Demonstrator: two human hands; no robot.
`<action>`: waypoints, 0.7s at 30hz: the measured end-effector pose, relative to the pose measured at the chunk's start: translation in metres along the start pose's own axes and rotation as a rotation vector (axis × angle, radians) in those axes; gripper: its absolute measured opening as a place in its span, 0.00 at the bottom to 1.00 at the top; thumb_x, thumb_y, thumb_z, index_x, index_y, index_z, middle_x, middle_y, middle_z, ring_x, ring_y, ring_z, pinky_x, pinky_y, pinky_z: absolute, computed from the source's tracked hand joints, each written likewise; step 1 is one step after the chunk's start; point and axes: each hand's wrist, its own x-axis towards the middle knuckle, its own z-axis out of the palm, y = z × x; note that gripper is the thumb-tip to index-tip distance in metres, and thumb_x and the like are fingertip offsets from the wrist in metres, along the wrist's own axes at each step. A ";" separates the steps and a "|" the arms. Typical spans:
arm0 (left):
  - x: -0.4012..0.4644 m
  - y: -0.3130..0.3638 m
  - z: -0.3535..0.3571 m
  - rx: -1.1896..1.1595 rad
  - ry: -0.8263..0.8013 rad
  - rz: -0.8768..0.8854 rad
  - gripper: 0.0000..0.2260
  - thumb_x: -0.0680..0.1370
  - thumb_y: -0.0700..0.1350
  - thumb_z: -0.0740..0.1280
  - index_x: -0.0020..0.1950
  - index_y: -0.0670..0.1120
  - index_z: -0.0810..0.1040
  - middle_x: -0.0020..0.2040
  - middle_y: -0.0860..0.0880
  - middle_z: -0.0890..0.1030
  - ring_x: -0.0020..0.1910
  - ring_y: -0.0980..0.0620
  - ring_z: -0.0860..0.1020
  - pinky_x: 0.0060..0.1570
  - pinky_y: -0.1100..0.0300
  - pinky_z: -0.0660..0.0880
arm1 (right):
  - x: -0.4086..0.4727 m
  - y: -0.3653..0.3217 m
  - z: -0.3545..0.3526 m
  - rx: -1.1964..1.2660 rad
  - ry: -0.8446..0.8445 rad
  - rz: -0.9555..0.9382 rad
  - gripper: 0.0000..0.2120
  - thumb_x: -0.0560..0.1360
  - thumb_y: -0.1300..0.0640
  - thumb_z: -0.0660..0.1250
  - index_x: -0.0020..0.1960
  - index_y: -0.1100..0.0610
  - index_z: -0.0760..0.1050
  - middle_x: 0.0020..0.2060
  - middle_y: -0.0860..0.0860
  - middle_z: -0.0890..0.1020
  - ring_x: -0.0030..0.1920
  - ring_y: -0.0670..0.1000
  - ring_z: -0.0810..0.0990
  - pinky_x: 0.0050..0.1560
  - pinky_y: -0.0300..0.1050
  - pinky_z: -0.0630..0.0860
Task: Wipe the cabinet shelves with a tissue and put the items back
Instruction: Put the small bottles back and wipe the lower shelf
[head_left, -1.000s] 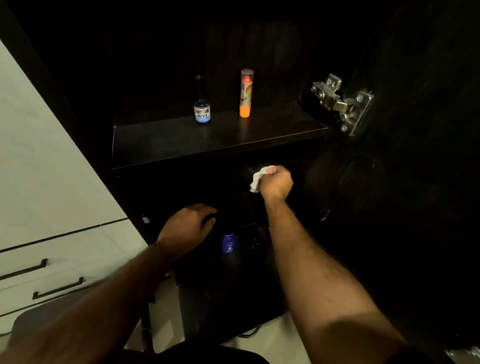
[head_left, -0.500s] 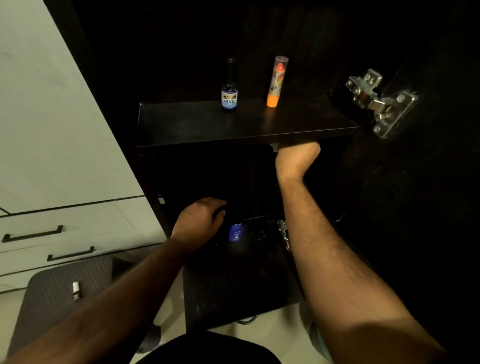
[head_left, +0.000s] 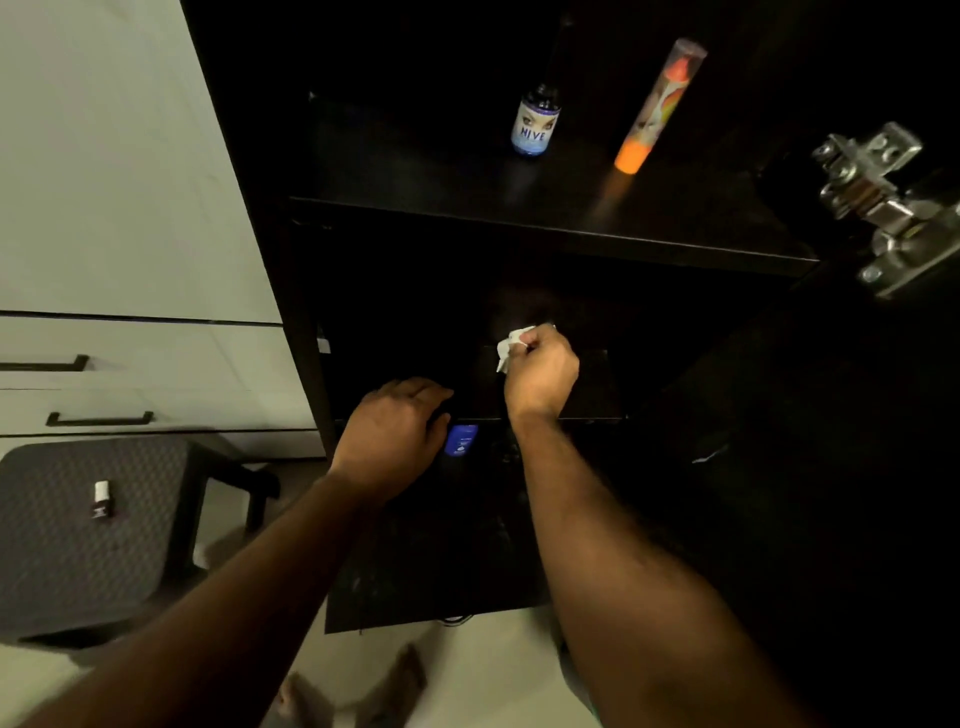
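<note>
The dark cabinet stands open in front of me. My right hand (head_left: 540, 374) pinches a crumpled white tissue (head_left: 511, 345) just above the middle shelf (head_left: 597, 387). My left hand (head_left: 392, 434) is lower and to the left, with its fingers curled over the dark top of a small blue bottle (head_left: 461, 440) at that shelf's front edge. On the upper shelf (head_left: 441, 176) stand a dark bottle with a blue-white label (head_left: 535, 127) and a tall clear tube with an orange base (head_left: 652, 111). The shelf interiors are very dark.
A metal hinge (head_left: 878, 208) sticks out on the open door at the right. White drawers with black handles (head_left: 98, 418) are to the left. A dark stool (head_left: 78, 530) at lower left carries a small white-capped vial (head_left: 101, 499). The bottom shelf (head_left: 415, 587) juts over the pale floor.
My right hand was up under the upper shelf's edge half a second ago and has come down, and the tissue shows again. The left hand has stayed by the blue bottle.
</note>
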 end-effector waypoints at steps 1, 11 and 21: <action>0.000 0.000 0.002 0.010 0.012 0.013 0.15 0.78 0.48 0.66 0.64 0.48 0.78 0.61 0.48 0.79 0.60 0.47 0.77 0.58 0.53 0.72 | 0.003 -0.001 -0.001 0.013 0.002 0.016 0.07 0.72 0.64 0.68 0.39 0.54 0.77 0.41 0.49 0.82 0.43 0.47 0.81 0.40 0.29 0.70; -0.012 -0.006 0.036 -0.027 0.208 -0.043 0.18 0.76 0.57 0.61 0.55 0.48 0.83 0.57 0.50 0.82 0.59 0.50 0.78 0.59 0.54 0.74 | 0.030 -0.066 -0.041 0.450 0.306 -0.118 0.04 0.67 0.62 0.76 0.42 0.59 0.84 0.37 0.49 0.84 0.37 0.45 0.81 0.41 0.38 0.76; -0.015 -0.006 0.052 -0.055 0.286 -0.004 0.18 0.75 0.55 0.63 0.59 0.48 0.81 0.59 0.51 0.80 0.64 0.51 0.75 0.65 0.55 0.65 | 0.021 -0.048 -0.029 0.108 0.193 -0.476 0.07 0.70 0.61 0.72 0.48 0.56 0.84 0.45 0.52 0.84 0.47 0.48 0.82 0.53 0.30 0.72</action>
